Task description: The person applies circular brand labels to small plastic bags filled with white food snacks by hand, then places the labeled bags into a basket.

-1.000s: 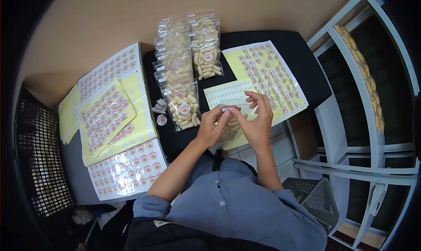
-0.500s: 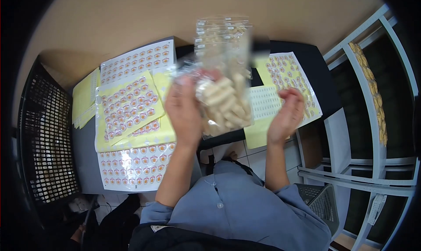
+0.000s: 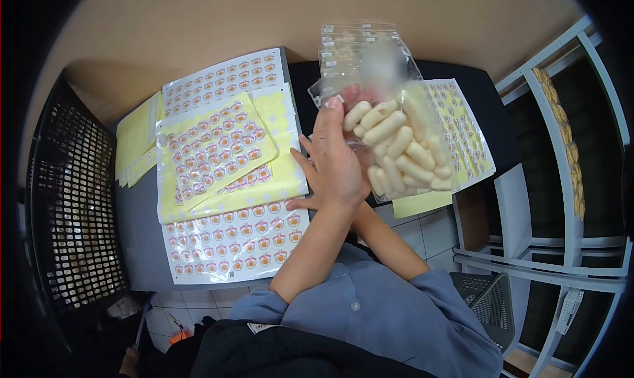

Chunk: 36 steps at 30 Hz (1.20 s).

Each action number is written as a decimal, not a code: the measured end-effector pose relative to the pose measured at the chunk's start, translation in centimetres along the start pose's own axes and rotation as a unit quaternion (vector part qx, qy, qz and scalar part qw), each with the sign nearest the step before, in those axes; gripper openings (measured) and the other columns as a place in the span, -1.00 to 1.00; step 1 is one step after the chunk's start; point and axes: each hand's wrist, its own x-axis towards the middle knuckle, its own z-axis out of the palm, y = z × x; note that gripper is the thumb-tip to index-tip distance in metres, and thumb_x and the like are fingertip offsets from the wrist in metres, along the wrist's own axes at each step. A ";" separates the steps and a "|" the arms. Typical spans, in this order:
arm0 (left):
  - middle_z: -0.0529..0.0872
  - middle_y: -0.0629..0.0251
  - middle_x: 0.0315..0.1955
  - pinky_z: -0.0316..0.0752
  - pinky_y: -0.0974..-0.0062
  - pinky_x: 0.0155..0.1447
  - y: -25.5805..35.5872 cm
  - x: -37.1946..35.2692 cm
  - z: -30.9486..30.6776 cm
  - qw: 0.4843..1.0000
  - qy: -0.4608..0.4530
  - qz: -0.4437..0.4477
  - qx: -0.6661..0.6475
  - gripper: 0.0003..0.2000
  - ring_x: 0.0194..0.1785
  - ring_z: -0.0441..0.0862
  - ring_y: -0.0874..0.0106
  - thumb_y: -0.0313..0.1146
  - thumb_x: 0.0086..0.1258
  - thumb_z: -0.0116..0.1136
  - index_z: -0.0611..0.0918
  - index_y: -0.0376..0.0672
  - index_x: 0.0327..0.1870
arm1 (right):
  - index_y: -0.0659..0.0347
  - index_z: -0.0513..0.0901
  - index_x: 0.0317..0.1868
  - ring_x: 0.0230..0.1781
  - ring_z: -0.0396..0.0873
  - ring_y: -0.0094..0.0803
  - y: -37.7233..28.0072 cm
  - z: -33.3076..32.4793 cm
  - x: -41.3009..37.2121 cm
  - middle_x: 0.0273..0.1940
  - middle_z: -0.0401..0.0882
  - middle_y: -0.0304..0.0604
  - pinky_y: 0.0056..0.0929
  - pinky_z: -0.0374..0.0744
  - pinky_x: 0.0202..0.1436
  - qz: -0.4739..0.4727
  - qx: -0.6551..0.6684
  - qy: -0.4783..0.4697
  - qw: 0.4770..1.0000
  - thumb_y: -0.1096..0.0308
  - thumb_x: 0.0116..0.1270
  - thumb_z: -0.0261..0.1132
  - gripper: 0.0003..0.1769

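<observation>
My left hand is closed on the upper left edge of a clear plastic bag filled with pale, finger-shaped pieces. Its thumb lies over a small white label near the bag's top. Beneath the left wrist crosses my right arm, and my right hand has its fingers spread at the right edge of the sticker sheets. Part of that hand is hidden behind the left one. A yellow-backed sheet of round stickers lies over a white sticker sheet. More clear zip bags with white labels overlap behind the held bag.
A black perforated crate stands at the left, beside stacked yellow sheets. Another sticker sheet lies right of the bag. White shelf framing and a grey basket are at the right. Another person's hand shows bottom left.
My right hand has swung from the right-hand sheets across under my left arm to the left sticker sheets. The bag in my left hand has shifted right in view.
</observation>
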 end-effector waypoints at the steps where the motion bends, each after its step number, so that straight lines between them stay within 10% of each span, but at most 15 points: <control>1: 0.48 0.18 -0.04 0.34 0.38 0.12 0.0 0.1 -0.2 1.000 0.002 -0.001 -0.003 -0.66 0.03 0.43 0.36 -0.14 0.37 -0.27 0.38 -0.19 -0.02 | 0.19 0.38 -0.02 0.08 0.22 -0.24 0.1 -0.1 -0.2 0.03 0.30 -0.12 -0.15 0.10 0.15 -0.003 0.001 0.000 1.000 0.09 -0.08 0.30 -0.40; 12: 0.48 0.26 -0.03 0.28 0.42 0.17 10.1 4.3 -10.4 0.992 0.083 0.065 0.075 -0.63 0.06 0.41 0.41 -0.19 0.37 -0.30 0.37 -0.21 0.07 | 0.16 0.34 0.09 0.24 0.11 -0.25 -2.3 -3.6 1.1 0.14 0.25 -0.14 -0.01 -0.10 0.31 0.077 0.061 -0.002 0.995 0.00 -0.11 0.35 -0.24; 16: 0.57 0.25 -0.20 0.52 0.51 -0.13 13.6 6.6 -18.8 0.963 -0.243 -0.073 -0.086 -0.68 -0.18 0.56 0.42 -0.22 0.38 -0.30 0.43 -0.22 -0.04 | 0.18 0.43 -0.01 0.16 0.23 -0.20 -1.9 -2.8 3.4 0.03 0.35 -0.12 -0.06 0.04 0.27 0.044 0.114 0.035 0.992 0.16 0.00 0.29 -0.47; 19: 0.58 0.20 -0.22 0.55 0.54 -0.17 13.5 7.2 -20.4 0.945 -0.198 -0.109 -0.238 -0.71 -0.22 0.57 0.39 -0.29 0.39 -0.30 0.42 -0.27 -0.08 | 0.26 0.56 -0.23 -0.19 0.46 -0.22 -2.2 -1.9 5.6 -0.28 0.50 -0.10 -0.35 0.42 -0.06 0.035 0.187 0.042 0.981 0.37 0.03 0.27 -0.74; 22: 0.59 0.29 -0.36 0.53 0.36 -0.07 12.3 7.3 -20.6 0.976 0.063 -0.061 -0.198 -0.71 -0.15 0.53 0.29 -0.21 0.37 -0.24 0.44 -0.21 -0.10 | 0.28 0.58 -0.37 -0.24 0.46 -0.24 -2.5 -0.5 6.9 -0.37 0.49 -0.11 -0.37 0.44 -0.12 0.000 0.187 0.044 0.981 0.37 0.00 0.26 -0.82; 27: 0.58 0.21 -0.38 0.44 0.29 0.06 11.0 7.0 -20.5 0.984 0.077 -0.062 -0.148 -0.71 -0.10 0.51 0.27 -0.21 0.37 -0.25 0.44 -0.19 -0.08 | 0.29 0.57 -0.34 -0.30 0.50 -0.24 -2.8 -0.1 8.3 -0.37 0.48 -0.09 -0.38 0.48 -0.19 0.056 0.163 0.014 0.985 0.39 0.00 0.28 -0.81; 33: 0.57 0.20 -0.22 0.49 0.34 -0.04 10.9 7.6 -21.6 0.985 -0.110 -0.118 -0.052 -0.69 -0.11 0.52 0.31 -0.21 0.36 -0.26 0.43 -0.20 -0.05 | 0.29 0.58 -0.38 -0.32 0.51 -0.22 -2.5 0.4 8.4 -0.37 0.48 -0.10 -0.36 0.48 -0.23 0.069 0.149 -0.007 0.986 0.40 0.01 0.27 -0.84; 36: 0.54 0.22 -0.16 0.51 0.38 -0.08 10.5 7.5 -20.2 0.995 0.065 -0.081 0.000 -0.67 -0.13 0.53 0.36 -0.21 0.35 -0.24 0.41 -0.20 0.00 | 0.31 0.56 -0.41 -0.36 0.51 -0.19 -2.5 0.5 8.4 -0.39 0.48 -0.09 -0.34 0.48 -0.26 0.083 0.161 0.013 0.983 0.41 0.03 0.25 -0.86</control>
